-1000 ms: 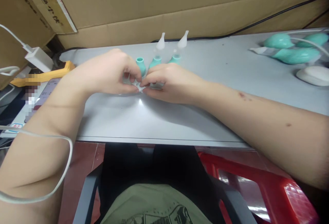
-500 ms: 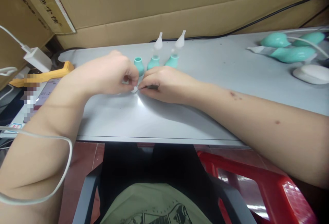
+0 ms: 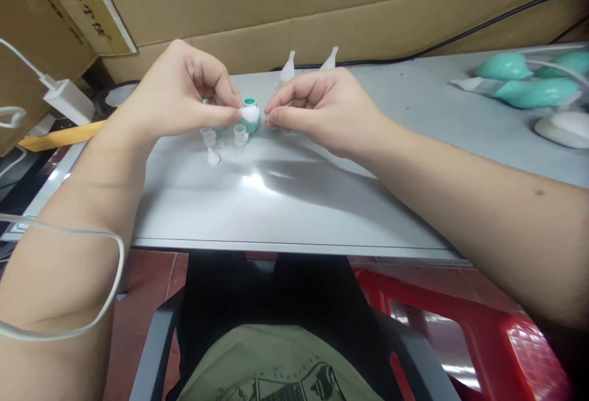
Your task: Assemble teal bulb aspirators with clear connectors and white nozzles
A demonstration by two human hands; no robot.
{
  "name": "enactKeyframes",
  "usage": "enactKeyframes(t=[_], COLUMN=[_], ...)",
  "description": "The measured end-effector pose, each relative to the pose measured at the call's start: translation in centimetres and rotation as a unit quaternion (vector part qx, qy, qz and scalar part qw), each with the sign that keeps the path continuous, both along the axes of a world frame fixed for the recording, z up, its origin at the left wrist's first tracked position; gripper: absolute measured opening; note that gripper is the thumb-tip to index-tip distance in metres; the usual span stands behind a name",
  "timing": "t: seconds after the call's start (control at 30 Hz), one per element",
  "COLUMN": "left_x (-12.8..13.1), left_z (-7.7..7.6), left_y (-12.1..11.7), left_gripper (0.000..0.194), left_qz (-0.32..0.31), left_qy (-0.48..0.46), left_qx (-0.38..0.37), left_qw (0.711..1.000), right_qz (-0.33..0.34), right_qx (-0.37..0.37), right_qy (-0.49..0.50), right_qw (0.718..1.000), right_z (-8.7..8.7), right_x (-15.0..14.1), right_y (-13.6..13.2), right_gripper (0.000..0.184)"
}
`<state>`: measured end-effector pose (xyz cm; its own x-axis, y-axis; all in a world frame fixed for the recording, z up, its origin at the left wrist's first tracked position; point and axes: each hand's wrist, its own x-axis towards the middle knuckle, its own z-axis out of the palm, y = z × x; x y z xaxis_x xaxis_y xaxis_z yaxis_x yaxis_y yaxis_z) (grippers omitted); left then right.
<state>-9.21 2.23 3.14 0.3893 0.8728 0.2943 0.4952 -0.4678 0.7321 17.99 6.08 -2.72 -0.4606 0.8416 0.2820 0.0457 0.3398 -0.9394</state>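
While a white power adapter [image 3: 70, 103] is left at the far left of the grey table [image 3: 322, 220], the left hand [image 3: 186, 94] is held above the surface, a white nozzle tip [image 3: 251, 113] pinched between thumb and forefinger. Below that hand, two clear plastic connectors [image 3: 208, 137] [image 3: 240, 136] are stood upright, with a loose white tip [image 3: 213, 156] and a tiny ring [image 3: 221, 144] set near them. The pinched nozzle tip is seen in front of an open-necked teal bulb [image 3: 251, 126], whose lower part is overlapped by nothing else; whether the two are touching cannot be told. To the right, the thumb and forefinger of the right hand [image 3: 322, 103] are closed on what seems to be a small translucent piece [image 3: 267, 117], too small to be made out. Beyond that hand, two white tips [image 3: 288, 70] [image 3: 330, 59] are pointed upward, their bases hidden. At the far right, more teal bulbs [image 3: 504, 66] are laid on their sides.

The nozzle tip is judged very light, soft and perhaps slippery, best taken by its wider base; the small piece, easily dropped, should be gripped lightly by its edge.
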Motion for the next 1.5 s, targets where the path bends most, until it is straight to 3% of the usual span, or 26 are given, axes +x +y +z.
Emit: enactKeyframes(t=[0.27, 0.43, 0.67, 0.93, 1.23, 1.5], left_x=[0.5, 0.7, 1.0, 1.9, 2.0, 2.3], left_z=[-0.5, -1.1, -0.9, -0.6, -0.8, -0.8], left_y=[0.2, 0.2, -0.3, -0.9, -0.8, -1.0], left_gripper=[0.030, 0.034, 0.017, 0.020, 0.019, 0.018], left_qz=[0.006, 0.003, -0.013, 0.005, 0.000, -0.004], left_qy=[-0.018, -0.041, 0.063, 0.028, 0.018, 0.005], left_qx=[-0.009, -0.027, -0.004, 0.001, 0.005, 0.028], left_qw=[1.000, 0.999, 0.998, 1.000, 1.000, 1.000], right_qz=[0.002, -0.012, 0.009, 0.014, 0.024, 0.028], right_qx=[-0.042, -0.014, 0.071, 0.128, 0.016, 0.036], right_qy=[0.096, 0.106, 0.067, 0.075, 0.081, 0.060], right_qw=[0.995, 0.994, 0.995, 0.989, 0.996, 0.997], right_z=[-0.1, -0.8, -0.8, -1.4, -1.2, -0.7], right_x=[-0.7, -0.8, -0.7, -0.4, -0.2, 0.1], right_y=[-0.6, -0.4, -0.2, 0.0, -0.2, -0.4], right_gripper=[0.037, 0.033, 0.018, 0.018, 0.023, 0.026])
